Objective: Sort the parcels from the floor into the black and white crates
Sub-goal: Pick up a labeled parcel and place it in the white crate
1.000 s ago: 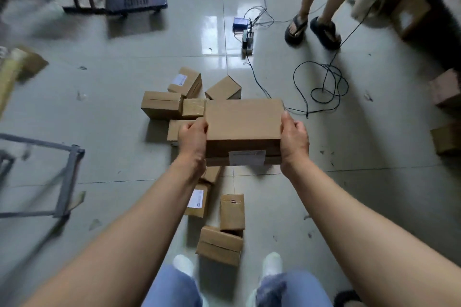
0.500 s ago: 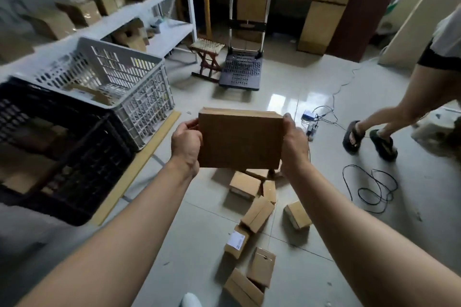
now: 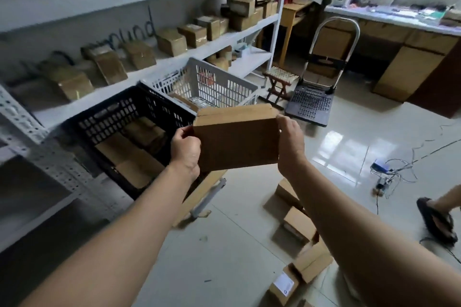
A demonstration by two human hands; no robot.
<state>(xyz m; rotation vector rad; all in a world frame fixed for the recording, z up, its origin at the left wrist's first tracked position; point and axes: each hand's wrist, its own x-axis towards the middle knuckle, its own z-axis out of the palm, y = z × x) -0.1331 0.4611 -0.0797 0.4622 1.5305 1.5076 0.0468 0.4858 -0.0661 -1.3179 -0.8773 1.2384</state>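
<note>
Stretched forward, the left hand (image 3: 185,151) and the right hand (image 3: 290,143) are gripping one parcel (image 3: 237,141) by its ends, in the air near one black crate (image 3: 104,117) and one white crate (image 3: 224,82), above at least four floor parcels (image 3: 296,227).

Shelf boxes (image 3: 67,82) blurred, floor parcels (image 3: 296,225) partly behind forearm (image 3: 361,227)

One camera is worn on the person's head. It is pointed forward and down. The shelf (image 3: 189,51), the black crate (image 3: 119,112) and the white crate (image 3: 224,82) are caught on the left side. The left arm (image 3: 112,244) and right arm (image 3: 361,232) are seen stretching up from the bottom edge, and the parcel (image 3: 237,142) is seen close up in the middle. The floor (image 3: 224,257) is shown low down, and the bench (image 3: 386,18) far off at the top right.
</note>
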